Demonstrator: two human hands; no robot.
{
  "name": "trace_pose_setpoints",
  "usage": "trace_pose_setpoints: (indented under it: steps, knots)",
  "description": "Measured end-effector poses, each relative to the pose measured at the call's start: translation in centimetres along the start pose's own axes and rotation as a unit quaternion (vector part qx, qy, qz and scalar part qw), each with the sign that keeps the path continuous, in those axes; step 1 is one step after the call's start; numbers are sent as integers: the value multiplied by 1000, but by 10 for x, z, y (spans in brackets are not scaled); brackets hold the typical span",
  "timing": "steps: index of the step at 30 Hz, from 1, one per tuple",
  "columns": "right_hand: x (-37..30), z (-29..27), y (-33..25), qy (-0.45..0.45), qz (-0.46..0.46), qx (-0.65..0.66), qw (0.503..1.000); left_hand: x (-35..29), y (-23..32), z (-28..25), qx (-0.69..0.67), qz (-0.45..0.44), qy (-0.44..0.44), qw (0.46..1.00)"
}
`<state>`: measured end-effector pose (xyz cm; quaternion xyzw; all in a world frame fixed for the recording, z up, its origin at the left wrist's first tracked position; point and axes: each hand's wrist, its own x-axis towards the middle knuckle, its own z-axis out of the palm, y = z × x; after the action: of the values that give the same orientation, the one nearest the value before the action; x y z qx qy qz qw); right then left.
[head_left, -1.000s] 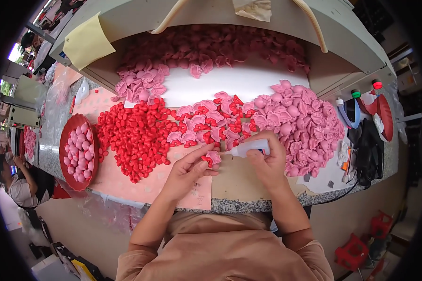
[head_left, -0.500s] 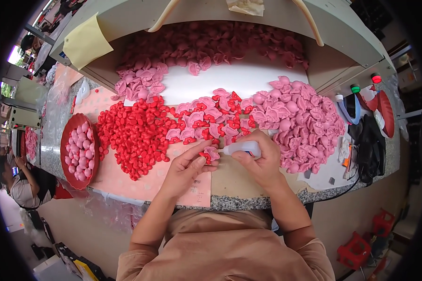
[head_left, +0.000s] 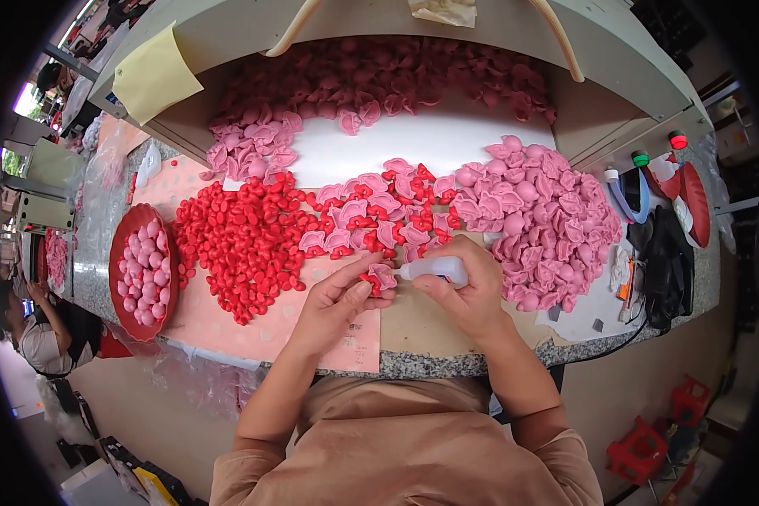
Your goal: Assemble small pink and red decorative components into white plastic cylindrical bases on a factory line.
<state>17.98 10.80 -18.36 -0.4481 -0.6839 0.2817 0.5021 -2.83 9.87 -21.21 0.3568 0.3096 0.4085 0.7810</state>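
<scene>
Left hand [head_left: 333, 308] partly closed, thumb and fingers pinching a pink shell piece [head_left: 384, 274] with a red part [head_left: 370, 285] at its lower left; piece is held up over the near side of the table [head_left: 438, 368], in front of the person's torso; right hand [head_left: 472, 291] curled round a translucent white squeeze bottle [head_left: 438, 270], bottle lying roughly level, nozzle pointing left at the pink shell piece; tip at or just beside it, cannot tell if touching.

Beyond the hands, a cluster of pink shells with red parts [head_left: 371, 207] spread across the middle; loose red pieces [head_left: 244, 244] heaped left of it; loose pink shells [head_left: 557, 228] heaped right; far left, a red dish [head_left: 142, 331] holding pink balls [head_left: 146, 270]; behind, a grey cabinet [head_left: 649, 76] with a wide front opening, white sheet [head_left: 405, 152] at its mouth, more pink shells [head_left: 379, 80] deeper inside; yellow paper [head_left: 156, 76] on cabinet's left; red button [head_left: 678, 140] and green button [head_left: 639, 158] on its right; black bag [head_left: 666, 261] at table's right end; red stool [head_left: 637, 451] on floor, lower right; another person [head_left: 46, 341] at far left.
</scene>
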Motion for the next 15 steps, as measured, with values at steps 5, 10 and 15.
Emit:
trace_pose_setpoints:
  steps: [5,10,15]
  knots:
    - [1,0,-1,-6,-6,-9,1000,0,2,3,1,5,6,1000]
    - [1,0,-2,-10,-6,-11,1000,0,3,4,4,7,4,1000]
    - [2,0,-3,-3,-18,-25,1000,0,1,1,5,1,0,1000]
